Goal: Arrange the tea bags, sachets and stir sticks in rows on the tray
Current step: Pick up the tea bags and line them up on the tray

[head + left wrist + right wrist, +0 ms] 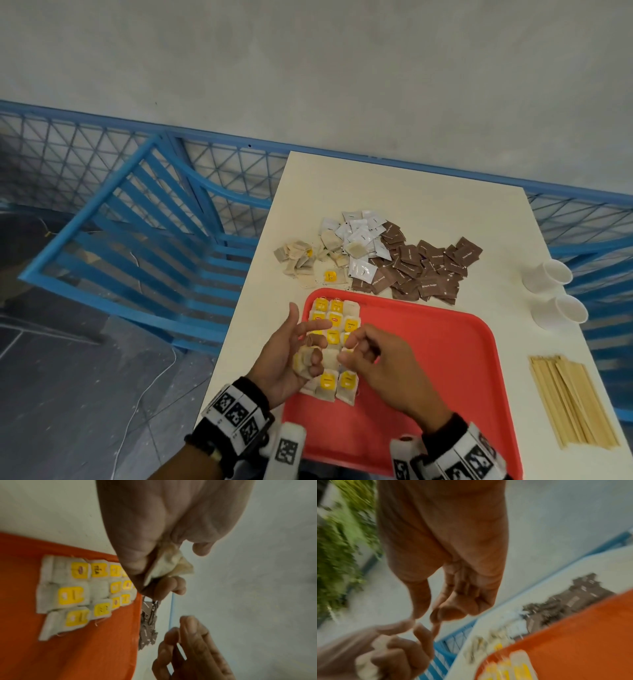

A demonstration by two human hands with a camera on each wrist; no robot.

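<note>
A red tray (428,359) lies on the white table (411,192). Tea bags with yellow tags (334,318) lie in tight rows on its left part, also seen in the left wrist view as the rowed tea bags (73,597). My left hand (308,356) hovers over those rows and grips a small bunch of tea bags (301,365), crumpled between thumb and fingers (171,563). My right hand (356,349) is just to its right, its fingers loosely curled, with nothing between thumb and fingertips (433,613).
Behind the tray lie loose tea bags (298,257), white sachets (363,236) and a heap of brown sachets (424,270). Wooden stir sticks (572,401) lie at the right edge, two paper cups (548,275) behind them. A blue chair (137,240) stands to the left.
</note>
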